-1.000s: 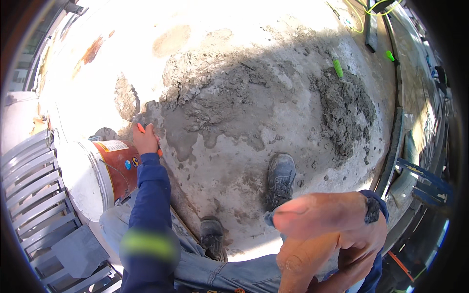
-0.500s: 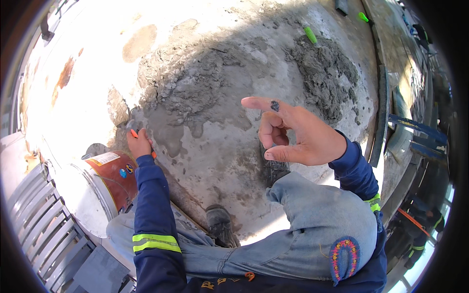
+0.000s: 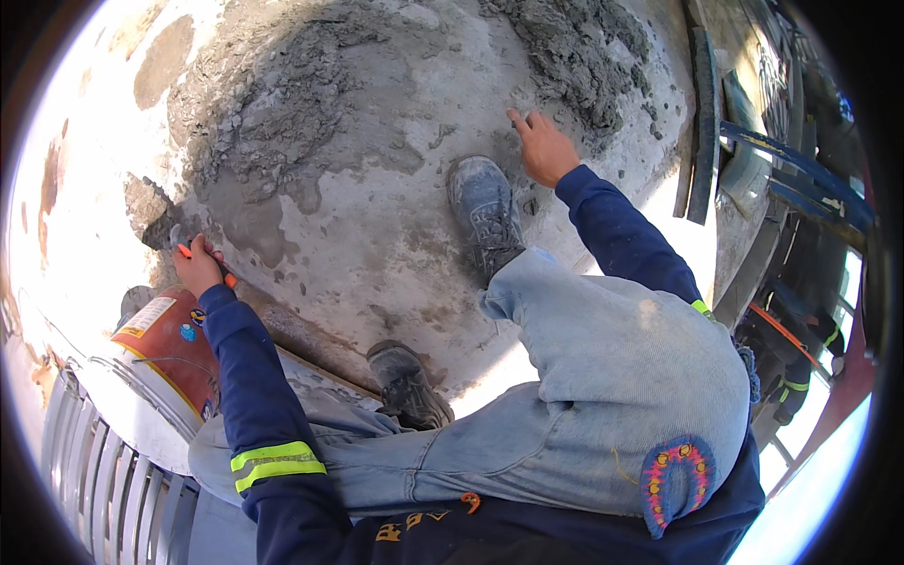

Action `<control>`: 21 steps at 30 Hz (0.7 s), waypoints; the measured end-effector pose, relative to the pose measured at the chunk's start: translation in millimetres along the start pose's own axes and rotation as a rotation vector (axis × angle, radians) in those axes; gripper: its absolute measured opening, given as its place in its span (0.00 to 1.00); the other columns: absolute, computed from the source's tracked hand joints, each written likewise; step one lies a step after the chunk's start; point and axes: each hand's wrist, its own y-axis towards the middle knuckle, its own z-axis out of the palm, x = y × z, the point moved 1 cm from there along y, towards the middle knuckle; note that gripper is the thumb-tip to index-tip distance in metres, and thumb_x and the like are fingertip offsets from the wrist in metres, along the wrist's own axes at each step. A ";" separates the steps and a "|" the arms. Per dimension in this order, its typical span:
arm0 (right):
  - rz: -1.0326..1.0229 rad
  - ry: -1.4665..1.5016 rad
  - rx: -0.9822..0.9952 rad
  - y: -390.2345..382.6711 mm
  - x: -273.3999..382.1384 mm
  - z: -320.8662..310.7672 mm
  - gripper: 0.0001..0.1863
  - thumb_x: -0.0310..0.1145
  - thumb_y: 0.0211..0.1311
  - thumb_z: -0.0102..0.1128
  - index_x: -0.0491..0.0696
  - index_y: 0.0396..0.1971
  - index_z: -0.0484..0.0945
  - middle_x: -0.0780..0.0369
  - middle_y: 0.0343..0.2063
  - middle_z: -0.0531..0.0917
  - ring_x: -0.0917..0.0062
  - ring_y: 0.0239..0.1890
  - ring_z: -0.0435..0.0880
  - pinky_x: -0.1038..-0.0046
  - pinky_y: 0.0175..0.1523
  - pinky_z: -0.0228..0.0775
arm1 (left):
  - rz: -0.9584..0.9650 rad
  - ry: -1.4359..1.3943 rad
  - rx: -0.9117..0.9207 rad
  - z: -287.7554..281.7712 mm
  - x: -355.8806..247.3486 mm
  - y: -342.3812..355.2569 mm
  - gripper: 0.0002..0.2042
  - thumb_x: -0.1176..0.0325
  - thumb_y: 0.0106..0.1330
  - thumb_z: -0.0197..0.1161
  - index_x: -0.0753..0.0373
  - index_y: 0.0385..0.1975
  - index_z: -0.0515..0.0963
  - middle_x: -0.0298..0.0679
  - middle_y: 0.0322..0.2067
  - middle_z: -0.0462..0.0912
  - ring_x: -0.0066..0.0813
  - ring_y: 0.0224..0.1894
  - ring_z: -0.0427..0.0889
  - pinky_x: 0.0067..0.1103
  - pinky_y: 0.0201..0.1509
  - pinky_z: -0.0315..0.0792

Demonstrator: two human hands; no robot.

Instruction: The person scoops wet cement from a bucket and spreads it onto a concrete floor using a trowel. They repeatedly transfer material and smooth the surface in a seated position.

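Note:
My left hand (image 3: pixel 198 270) grips a trowel by its orange handle (image 3: pixel 229 280), low at the left. Grey mortar (image 3: pixel 148 209) covers most of its blade, so the blade's outline is hard to make out. My right hand (image 3: pixel 548 151) reaches over the floor, empty as far as I can see, with its fingers apart and the index finger stretched forward. It hovers beside my boot (image 3: pixel 485 202), just below a heap of wet mortar (image 3: pixel 589 71). More mortar (image 3: pixel 273 108) lies spread across the floor ahead of the left hand.
A reddish-brown bucket (image 3: pixel 174 344) with a white label stands beside my left forearm. Grey slats (image 3: pixel 113 490) run along the lower left. My other boot (image 3: pixel 407 381) rests near a board edge. Dark strips (image 3: pixel 704 122) and a blue metal bar (image 3: pixel 791 155) lie at the right.
My right hand has dropped away from in front of me, out toward the floor near the mortar heap. The view has shifted, and the left hand keeps the trowel.

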 end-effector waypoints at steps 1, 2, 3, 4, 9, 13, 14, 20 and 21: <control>-0.004 0.002 0.001 -7.9 1.3 11.5 0.37 0.23 0.56 0.56 0.51 0.69 0.62 0.53 0.48 0.74 0.56 0.53 0.76 0.57 0.52 0.75 | 0.002 0.000 0.000 -0.9 3.4 3.4 0.08 0.68 0.65 0.62 0.61 0.38 0.71 0.36 0.22 0.75 0.25 0.15 0.74 0.23 0.16 0.67; -0.007 0.004 0.001 -15.2 0.5 20.7 0.37 0.23 0.56 0.56 0.51 0.69 0.62 0.53 0.48 0.73 0.56 0.53 0.76 0.58 0.52 0.75 | 0.007 0.000 0.001 -1.8 6.2 6.8 0.08 0.68 0.65 0.61 0.61 0.38 0.71 0.36 0.23 0.75 0.25 0.15 0.74 0.22 0.16 0.67; 0.007 0.072 0.001 -19.3 3.0 23.7 0.37 0.23 0.56 0.56 0.51 0.69 0.62 0.53 0.48 0.73 0.56 0.53 0.76 0.58 0.53 0.75 | -0.003 0.019 0.000 -2.7 5.7 8.8 0.08 0.68 0.65 0.61 0.61 0.38 0.71 0.36 0.22 0.75 0.25 0.15 0.74 0.23 0.16 0.67; 0.035 0.135 -0.001 -26.4 5.0 24.7 0.36 0.23 0.56 0.56 0.51 0.69 0.63 0.52 0.48 0.73 0.55 0.53 0.76 0.57 0.53 0.75 | -0.012 0.034 0.014 3.7 1.9 9.1 0.08 0.67 0.65 0.62 0.61 0.37 0.72 0.36 0.22 0.75 0.25 0.16 0.75 0.23 0.17 0.68; 0.115 0.386 -0.154 -47.2 -9.7 30.0 0.32 0.29 0.58 0.59 0.48 0.65 0.67 0.51 0.48 0.73 0.53 0.53 0.75 0.57 0.55 0.72 | -0.061 0.029 0.020 23.6 -18.7 3.0 0.08 0.65 0.66 0.61 0.60 0.37 0.72 0.35 0.22 0.74 0.25 0.17 0.74 0.23 0.17 0.67; 0.418 0.477 -0.253 -75.4 -69.0 26.3 0.28 0.31 0.58 0.59 0.46 0.61 0.70 0.50 0.48 0.74 0.52 0.52 0.77 0.58 0.55 0.73 | -0.093 -0.076 0.002 18.2 -18.6 27.5 0.08 0.64 0.67 0.61 0.61 0.34 0.72 0.35 0.22 0.74 0.26 0.18 0.74 0.24 0.17 0.67; 0.489 0.482 -0.310 -94.3 -101.7 30.1 0.26 0.31 0.59 0.58 0.45 0.59 0.71 0.50 0.48 0.75 0.53 0.51 0.78 0.58 0.55 0.73 | -0.104 -0.096 -0.012 28.2 -25.2 26.6 0.08 0.64 0.66 0.61 0.62 0.33 0.72 0.35 0.23 0.74 0.26 0.19 0.75 0.25 0.18 0.67; 0.987 0.289 -0.245 -212.2 -269.3 43.6 0.31 0.33 0.58 0.58 0.44 0.63 0.67 0.47 0.56 0.73 0.52 0.55 0.78 0.57 0.58 0.73 | -0.178 -0.258 -0.077 47.8 -56.2 56.5 0.11 0.63 0.66 0.62 0.64 0.28 0.73 0.36 0.24 0.74 0.28 0.22 0.76 0.25 0.22 0.68; 1.034 0.274 -0.219 -237.3 -299.1 46.6 0.33 0.34 0.57 0.59 0.45 0.65 0.66 0.45 0.58 0.71 0.50 0.57 0.77 0.56 0.61 0.72 | -0.201 -0.225 -0.111 52.3 -56.1 66.2 0.12 0.62 0.67 0.61 0.62 0.28 0.72 0.35 0.23 0.74 0.27 0.22 0.74 0.25 0.23 0.69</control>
